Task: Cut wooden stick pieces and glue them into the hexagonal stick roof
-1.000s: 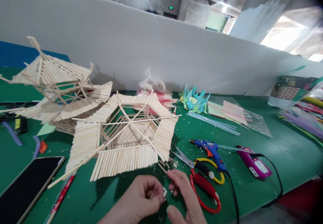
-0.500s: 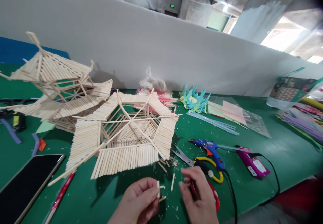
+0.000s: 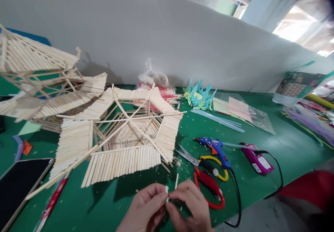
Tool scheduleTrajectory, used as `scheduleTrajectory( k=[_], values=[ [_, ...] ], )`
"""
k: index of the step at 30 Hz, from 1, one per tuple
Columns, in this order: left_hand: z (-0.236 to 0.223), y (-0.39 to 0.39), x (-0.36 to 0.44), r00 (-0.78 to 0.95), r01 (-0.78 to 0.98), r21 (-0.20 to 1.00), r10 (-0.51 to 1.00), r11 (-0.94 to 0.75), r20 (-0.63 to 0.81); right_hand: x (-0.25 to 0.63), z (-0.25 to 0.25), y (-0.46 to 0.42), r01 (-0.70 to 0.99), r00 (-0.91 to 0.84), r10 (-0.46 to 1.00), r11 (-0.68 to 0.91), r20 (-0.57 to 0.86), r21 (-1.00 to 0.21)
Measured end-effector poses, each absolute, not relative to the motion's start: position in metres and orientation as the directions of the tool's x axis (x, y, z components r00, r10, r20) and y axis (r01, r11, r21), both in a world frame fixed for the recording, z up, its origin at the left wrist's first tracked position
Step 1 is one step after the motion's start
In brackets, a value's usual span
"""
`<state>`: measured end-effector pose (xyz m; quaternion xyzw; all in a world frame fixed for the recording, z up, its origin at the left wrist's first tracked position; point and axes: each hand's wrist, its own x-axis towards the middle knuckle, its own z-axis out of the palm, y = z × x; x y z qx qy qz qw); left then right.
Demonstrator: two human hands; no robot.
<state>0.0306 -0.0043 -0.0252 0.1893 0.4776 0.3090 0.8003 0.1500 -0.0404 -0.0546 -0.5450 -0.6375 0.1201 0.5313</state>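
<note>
Low in the view, my left hand (image 3: 148, 206) pinches a short wooden stick (image 3: 166, 189) between thumb and fingers. The thumb and forefinger of my right hand (image 3: 190, 204) close at the same stick from the right. Fingertips cover much of the stick. Just beyond the hands stands an open frame of wooden sticks (image 3: 125, 162), its sloping roof panels laid with sticks side by side. A loose stick (image 3: 176, 180) lies behind my right hand. Red-handled pliers (image 3: 212, 190) and yellow-and-black-handled scissors (image 3: 191, 156) lie to its right.
A blue glue gun (image 3: 215, 148), its cable trailing, lies beside a purple device (image 3: 258, 160). A roofed stick model (image 3: 39, 58) stands at left, with a phone (image 3: 23, 186) before it. Behind are a blue paper-fold piece (image 3: 199, 96) and clear glue sticks (image 3: 217, 120).
My right hand has moved left from over the red-handled pliers to the stick in my left hand, uncovering the pliers. The camera view has shifted, and the models now appear farther left.
</note>
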Motion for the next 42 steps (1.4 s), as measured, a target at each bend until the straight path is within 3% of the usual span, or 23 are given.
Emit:
scheduleTrajectory(
  k=[4, 7, 11, 17, 22, 27, 42],
  values=[
    [-0.030, 0.004, 0.031, 0.326, 0.057, 0.853, 0.798, 0.519, -0.508, 0.157, -0.049, -0.040, 0.574, 0.064, 0.883, 0.349, 0.465, -0.741],
    [-0.034, 0.016, 0.028, 0.291, 0.236, 0.907, 0.865, 0.350, -0.409, 0.174, -0.043, -0.024, 0.720, -0.065, 0.950, 0.256, 0.305, -0.645],
    [-0.040, 0.027, 0.023, 0.319, 0.489, 0.869, 0.910, 0.084, -0.267, 0.195, -0.041, 0.011, 0.864, -0.069, 0.976, 0.161, 0.205, -0.476],
    [-0.045, 0.029, 0.023, 0.367, 0.716, 0.679, 0.916, -0.166, -0.163, 0.191, -0.045, 0.043, 0.931, -0.220, 0.973, 0.232, 0.074, -0.281],
    [-0.050, 0.030, 0.023, 0.397, 0.800, 0.534, 0.909, -0.274, -0.127, 0.180, -0.045, 0.053, 0.958, -0.256, 0.965, 0.245, -0.062, -0.153],
    [-0.049, 0.031, 0.022, 0.421, 0.816, 0.479, 0.900, -0.323, -0.111, 0.175, -0.047, 0.062, 0.948, -0.304, 0.947, 0.290, -0.107, -0.127],
    [-0.041, 0.019, 0.023, 0.401, 0.693, 0.659, 0.916, -0.293, -0.014, 0.169, -0.069, 0.053, 0.906, -0.401, 0.916, 0.398, 0.009, -0.144]
  ],
)
